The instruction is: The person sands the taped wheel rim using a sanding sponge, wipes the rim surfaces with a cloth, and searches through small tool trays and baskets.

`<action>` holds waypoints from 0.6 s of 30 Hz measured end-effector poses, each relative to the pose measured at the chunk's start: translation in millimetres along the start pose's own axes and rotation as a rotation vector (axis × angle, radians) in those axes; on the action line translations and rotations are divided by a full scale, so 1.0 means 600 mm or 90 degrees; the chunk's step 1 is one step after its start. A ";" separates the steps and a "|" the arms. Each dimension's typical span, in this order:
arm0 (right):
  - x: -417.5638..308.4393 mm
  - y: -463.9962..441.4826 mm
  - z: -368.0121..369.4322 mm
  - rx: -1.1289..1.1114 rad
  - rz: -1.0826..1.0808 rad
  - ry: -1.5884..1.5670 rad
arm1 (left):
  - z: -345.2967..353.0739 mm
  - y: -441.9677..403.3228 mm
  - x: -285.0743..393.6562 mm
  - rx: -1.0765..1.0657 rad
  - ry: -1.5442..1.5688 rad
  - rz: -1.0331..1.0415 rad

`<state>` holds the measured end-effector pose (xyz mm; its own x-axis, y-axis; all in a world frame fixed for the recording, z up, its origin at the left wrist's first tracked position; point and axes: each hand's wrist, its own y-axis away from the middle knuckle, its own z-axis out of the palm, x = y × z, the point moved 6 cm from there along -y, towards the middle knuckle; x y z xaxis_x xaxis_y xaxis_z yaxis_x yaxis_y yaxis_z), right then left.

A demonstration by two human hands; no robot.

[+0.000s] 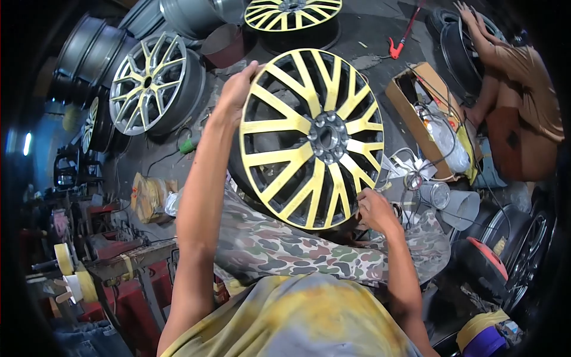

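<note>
An alloy wheel rim (pixel 291 126) stands tilted before me above camouflage-patterned trousers. Yellow tape-like covering lies over most of its spoke faces, and a few spokes on the right look whiter. Round its upper left edge my left hand (pixel 237 92) is closed, thumb up by the rim's lip. My right hand (pixel 376 212) is at the lower right edge, fingers bent together against the spoke ends. Whatever is between those fingertips is too small to make out. The hub with its bolt holes faces me.
Another spoked rim (pixel 148 83) leans at the left, and a yellow-covered rim (pixel 292 13) lies at the back. A cardboard box (pixel 410 98) with cables and plastic stands to the right. Beyond it sits another person (pixel 517 113). Tape rolls (pixel 64 259) hang at lower left.
</note>
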<state>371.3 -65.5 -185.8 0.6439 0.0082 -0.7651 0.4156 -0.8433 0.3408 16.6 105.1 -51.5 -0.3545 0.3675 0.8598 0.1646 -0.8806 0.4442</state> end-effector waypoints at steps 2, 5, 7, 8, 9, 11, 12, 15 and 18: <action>-0.014 -0.004 -0.015 0.071 0.017 0.005 | 0.014 -0.001 -0.001 -0.087 0.081 0.005; 0.004 -0.015 -0.021 0.102 0.067 0.010 | 0.029 0.020 0.014 -0.078 0.028 0.010; 0.026 -0.018 -0.025 0.152 0.081 0.060 | 0.035 0.020 0.015 -0.096 0.008 0.001; 0.035 -0.020 -0.022 0.155 0.083 0.062 | 0.029 0.014 0.011 -0.112 0.034 -0.008; 0.042 -0.021 -0.016 0.118 0.100 0.059 | 0.027 0.012 0.010 -0.129 0.060 -0.018; 0.056 -0.018 -0.003 0.038 0.146 0.070 | 0.027 0.010 0.009 -0.187 0.104 -0.027; 0.062 -0.016 0.002 0.039 0.152 0.073 | 0.036 0.016 0.010 -0.240 0.148 -0.034; 0.082 -0.014 0.021 0.000 0.166 0.107 | 0.033 0.023 0.009 -0.108 0.006 -0.004; 0.074 -0.010 0.017 -0.024 0.162 0.136 | 0.036 0.037 0.027 -0.009 -0.312 0.189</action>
<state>390.7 -65.8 -227.6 0.8488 -0.0838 -0.5220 0.2451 -0.8125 0.5290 34.7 98.3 -22.3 0.1731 0.1967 0.9651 0.1784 -0.9699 0.1657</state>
